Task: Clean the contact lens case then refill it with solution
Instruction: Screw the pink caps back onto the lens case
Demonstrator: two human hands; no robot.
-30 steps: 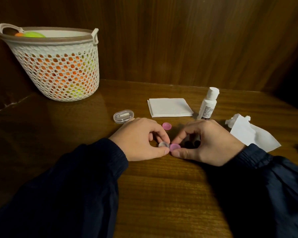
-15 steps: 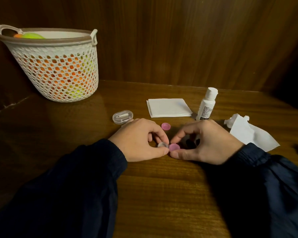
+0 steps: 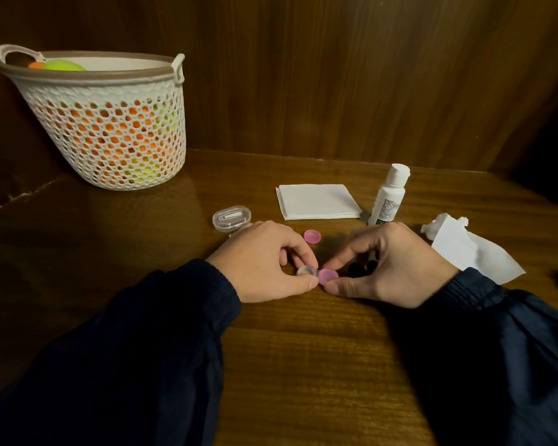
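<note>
The contact lens case (image 3: 305,271) is small and clear, and it lies on the wooden table between my hands. My left hand (image 3: 264,262) pinches its open left well between thumb and forefinger. My right hand (image 3: 387,265) pinches the pink cap (image 3: 328,275) that sits on the right well. A second pink cap (image 3: 312,236) lies loose on the table just behind the hands. The white solution bottle (image 3: 388,196) stands upright behind my right hand, its cap on.
A folded white tissue (image 3: 316,201) lies behind the hands, a crumpled tissue (image 3: 471,249) to the right. A small clear plastic box (image 3: 231,217) sits left of the tissue. A white mesh basket (image 3: 103,123) with coloured balls stands at the back left. A wood wall backs the table.
Both hands stay on the case with only slight finger shifts; the view has moved a little.
</note>
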